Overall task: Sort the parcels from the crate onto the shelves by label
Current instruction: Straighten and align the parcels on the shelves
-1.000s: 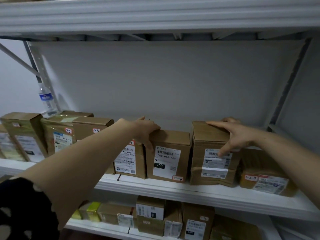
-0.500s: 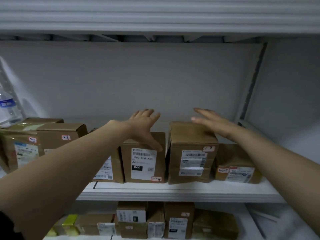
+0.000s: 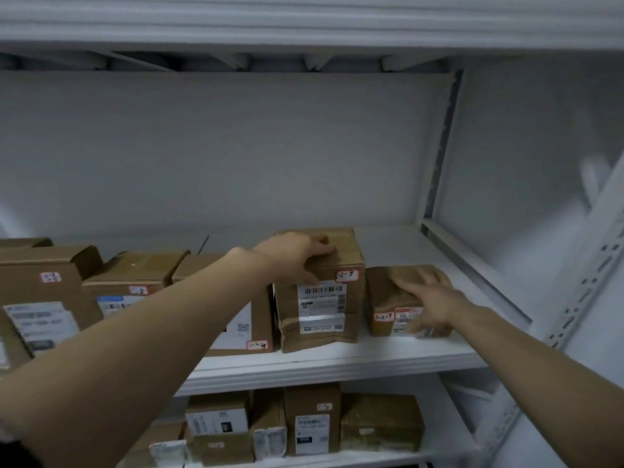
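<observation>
Brown cardboard parcels with white shipping labels stand in a row on the white middle shelf (image 3: 337, 363). My left hand (image 3: 297, 258) grips the top front edge of a tall taped parcel (image 3: 320, 319) marked 2-8, thumb on its front face. Just right of it lies a low parcel (image 3: 381, 292) marked 2-9. My right hand (image 3: 429, 298) rests on the low parcel with fingers spread across its top and thumb down its front; the hand is blurred. My left forearm hides part of the parcel (image 3: 243, 329) to the left of the tall one.
More parcels (image 3: 44, 288) fill the shelf's left part. The lower shelf holds several parcels (image 3: 312, 417). Bare shelf lies right of the low parcel up to the slotted upright (image 3: 580, 298). The upper shelf's beam (image 3: 304, 21) runs overhead.
The view has swung right. My left hand moved from the neighbouring parcel onto the tall one. My right hand left the tall parcel and came down on the low parcel at the right.
</observation>
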`<state>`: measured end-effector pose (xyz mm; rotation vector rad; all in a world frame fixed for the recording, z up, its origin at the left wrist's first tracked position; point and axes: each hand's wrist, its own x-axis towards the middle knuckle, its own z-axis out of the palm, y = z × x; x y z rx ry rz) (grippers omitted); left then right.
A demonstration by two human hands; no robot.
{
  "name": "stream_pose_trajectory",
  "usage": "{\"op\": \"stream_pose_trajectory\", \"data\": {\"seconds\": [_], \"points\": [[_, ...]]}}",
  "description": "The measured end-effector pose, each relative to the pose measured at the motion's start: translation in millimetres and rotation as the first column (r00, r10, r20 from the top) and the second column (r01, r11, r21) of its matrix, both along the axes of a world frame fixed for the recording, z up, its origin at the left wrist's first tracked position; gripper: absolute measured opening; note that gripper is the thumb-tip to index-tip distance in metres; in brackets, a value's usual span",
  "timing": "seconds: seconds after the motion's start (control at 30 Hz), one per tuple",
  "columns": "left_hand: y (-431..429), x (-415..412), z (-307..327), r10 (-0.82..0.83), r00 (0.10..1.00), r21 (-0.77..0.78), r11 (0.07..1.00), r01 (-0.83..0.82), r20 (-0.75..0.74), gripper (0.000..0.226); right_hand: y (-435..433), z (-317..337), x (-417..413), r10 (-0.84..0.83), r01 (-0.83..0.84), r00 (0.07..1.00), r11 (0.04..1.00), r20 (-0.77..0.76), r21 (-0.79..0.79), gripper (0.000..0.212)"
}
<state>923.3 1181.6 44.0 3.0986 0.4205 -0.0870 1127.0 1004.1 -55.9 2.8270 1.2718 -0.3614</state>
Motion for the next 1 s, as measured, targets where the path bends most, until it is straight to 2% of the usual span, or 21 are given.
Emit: {"op": "stream_pose_trajectory", "data": {"seconds": [0.1,0.2,0.37,0.53,0.67,0.87,1.0], "points": [[-1,0,0,0.015,1.0,-0.007,1.0,-0.015,-0.005,0.07,-2,-8,9,0.066,-0.071,0.997,0.99,0.04,0.121,0.084],[-3,2,1,0.032,0.999,-0.008,0.999,-0.032,-0.01,0.071,-10,-7,13,0.134,-0.134,0.991,0.972,0.012,0.193,0.063],[-7,3,1,0.058,0.998,0.007,0.998,-0.058,-0.026,0.071,-23,-4,14,0.133,-0.104,0.989,0.936,-0.064,0.337,0.045],[-11,5,2,0.072,0.997,0.032,0.997,-0.071,-0.029,0.07,-25,-8,11,0.204,-0.119,0.969,0.878,-0.14,0.464,0.041],[-13,4,3,0.08,0.996,0.049,0.996,-0.078,-0.041,0.07,-22,-8,8,0.242,-0.132,0.956,0.858,-0.163,0.497,0.04],[-19,1,1,0.085,0.996,0.062,0.995,-0.084,-0.019,0.07,-22,-11,4,0.225,-0.197,0.974,0.883,-0.016,0.426,0.048],[-24,-6,-3,0.102,0.993,0.086,0.991,-0.106,0.052,0.081,-25,-8,-13,0.164,-0.184,0.983,0.881,0.085,0.436,0.06]]}}
